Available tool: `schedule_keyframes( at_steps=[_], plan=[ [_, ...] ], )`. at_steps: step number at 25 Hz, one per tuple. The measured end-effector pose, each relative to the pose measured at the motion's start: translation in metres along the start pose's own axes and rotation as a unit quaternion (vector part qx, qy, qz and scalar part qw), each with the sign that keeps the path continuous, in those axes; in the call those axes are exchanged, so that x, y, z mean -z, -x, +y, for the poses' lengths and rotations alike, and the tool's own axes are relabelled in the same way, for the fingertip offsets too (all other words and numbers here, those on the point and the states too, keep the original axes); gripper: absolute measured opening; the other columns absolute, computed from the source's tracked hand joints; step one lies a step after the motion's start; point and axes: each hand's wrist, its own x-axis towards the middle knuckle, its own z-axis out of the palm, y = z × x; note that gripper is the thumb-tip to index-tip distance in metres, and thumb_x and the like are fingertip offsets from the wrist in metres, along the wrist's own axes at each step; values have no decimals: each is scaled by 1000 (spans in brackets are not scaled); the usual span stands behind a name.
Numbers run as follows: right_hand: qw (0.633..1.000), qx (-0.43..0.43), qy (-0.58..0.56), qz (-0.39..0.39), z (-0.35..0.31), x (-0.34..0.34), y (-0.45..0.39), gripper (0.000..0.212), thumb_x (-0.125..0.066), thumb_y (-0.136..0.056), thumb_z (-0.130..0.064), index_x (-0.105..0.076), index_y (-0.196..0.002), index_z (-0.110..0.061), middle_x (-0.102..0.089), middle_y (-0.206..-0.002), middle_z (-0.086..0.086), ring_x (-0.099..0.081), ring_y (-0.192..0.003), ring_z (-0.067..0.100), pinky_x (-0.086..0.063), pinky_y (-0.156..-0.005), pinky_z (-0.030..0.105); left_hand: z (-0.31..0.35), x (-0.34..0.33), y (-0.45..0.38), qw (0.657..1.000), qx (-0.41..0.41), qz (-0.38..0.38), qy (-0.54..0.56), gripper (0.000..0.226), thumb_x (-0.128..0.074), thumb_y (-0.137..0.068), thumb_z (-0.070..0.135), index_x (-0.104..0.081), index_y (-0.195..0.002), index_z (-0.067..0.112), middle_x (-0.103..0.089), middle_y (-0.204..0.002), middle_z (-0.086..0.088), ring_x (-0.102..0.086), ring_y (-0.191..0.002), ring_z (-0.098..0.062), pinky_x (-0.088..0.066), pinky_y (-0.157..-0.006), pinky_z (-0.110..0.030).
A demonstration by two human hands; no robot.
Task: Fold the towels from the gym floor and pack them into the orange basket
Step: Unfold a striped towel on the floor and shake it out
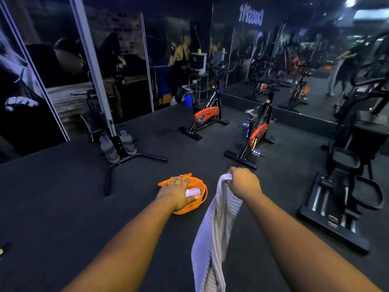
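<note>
Down on the dark gym floor (63, 207), the orange basket (202, 199) is sitting directly under the left hand (179, 193). That hand is reaching out flat over the basket's opening, palm down, its fingers (179, 181) lying straight and close together and pointing away from the person toward the far rim, where the basket's orange handle (168, 181) is lying folded down just beyond the fingertips. A folded pale towel (192, 192) is resting inside the basket, showing just to the thumb side of the left hand; the thumb is lying along its near edge, though whether it is actually touching the cloth cannot be told.

To the right of the basket and apart from it, the right hand (244, 183) is holding up a second towel (212, 234). Its fingers are curled into a closed fist around the towel's top edge, a small bunch of white cloth sticking out on the thumb side of the knuckles. From the fist the ribbed white towel is hanging straight down, loosely gathered lengthwise, running below the wrist and out past the bottom edge of the view between the two forearms.

Beyond both sets of fingertips, two orange-and-black exercise bikes (207, 116) are standing on the floor, the nearer one (255, 138) just past the right knuckles. A rowing machine (117, 144) is standing further off beyond the left fingertips, and a black stepper machine (347, 186) is standing well out to the right of the right hand.
</note>
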Motion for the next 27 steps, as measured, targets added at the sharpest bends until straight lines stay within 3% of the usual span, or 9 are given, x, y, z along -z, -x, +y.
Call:
schedule_keyframes(
  at_steps=[6,8,10,12,16,20,23,25,27],
  plan=[
    [995,28,-40,-86,32,-25,-129,20,-62,-85,-38,-68,-103,-32,-71,-105,-1,-67,-96,27,-44,-69,30,28,16,-137,992,-72,-5,100,80,-54,-97,59,-22,-161,24,-31,-165,-1,-34,-149,-23,-36,-117,-38],
    [991,70,-63,-93,40,-32,-173,17,-67,-82,-36,-69,-98,-33,-72,-102,-4,-68,-95,26,-44,-68,30,50,26,-178,981,-61,4,185,65,-62,-96,53,-48,-149,19,-58,-146,-4,-56,-132,-24,-47,-104,-37],
    [985,119,-86,-93,49,-33,-215,18,-72,-78,-34,-69,-95,-35,-72,-99,-7,-68,-93,22,-48,-68,31,70,36,-214,967,-44,37,247,37,-67,-95,44,-68,-113,12,-73,-107,-10,-67,-97,-24,-50,-81,-37],
    [974,159,-133,-89,61,-32,-252,21,-77,-77,-34,-68,-96,-34,-72,-98,-8,-67,-91,20,-53,-71,34,81,49,-244,956,-9,62,288,28,-67,-95,31,-65,-89,4,-66,-83,-15,-60,-76,-23,-48,-69,-40],
    [900,142,-402,-91,81,-45,-304,36,-78,-82,-23,-63,-114,-27,-69,-104,-10,-66,-94,6,-52,-80,28,92,80,-286,901,74,150,401,14,-60,-95,7,-63,-88,-5,-53,-76,-12,-48,-72,-18,-41,-63,-37],
    [821,88,-526,-204,87,-70,-323,9,-74,-92,-30,-72,-101,-33,-77,-99,-10,-71,-87,-5,-51,-70,11,96,101,-302,835,110,205,499,15,-56,-97,9,-62,-88,0,-57,-74,-10,-52,-65,-16,-39,-59,-30],
    [858,114,-439,-240,103,-83,-337,8,-73,-94,-33,-72,-88,-27,-75,-85,-12,-71,-82,3,-49,-65,14,84,109,-314,826,133,239,493,15,-55,-99,12,-60,-85,7,-58,-78,-11,-53,-71,-20,-38,-65,-34],
    [901,141,-370,-177,107,-82,-353,22,-66,-97,-23,-61,-75,-25,-66,-78,-8,-63,-80,13,-44,-65,27,66,110,-319,843,164,256,444,17,-55,-99,13,-58,-84,7,-56,-79,-11,-51,-75,-21,-35,-66,-35],
    [914,128,-369,-113,103,-70,-370,32,-61,-97,-19,-51,-67,-23,-58,-71,-6,-56,-75,17,-40,-63,32,51,109,-321,877,193,246,364,17,-55,-99,16,-52,-82,13,-56,-81,-7,-53,-79,-24,-34,-66,-35]
  ],
)
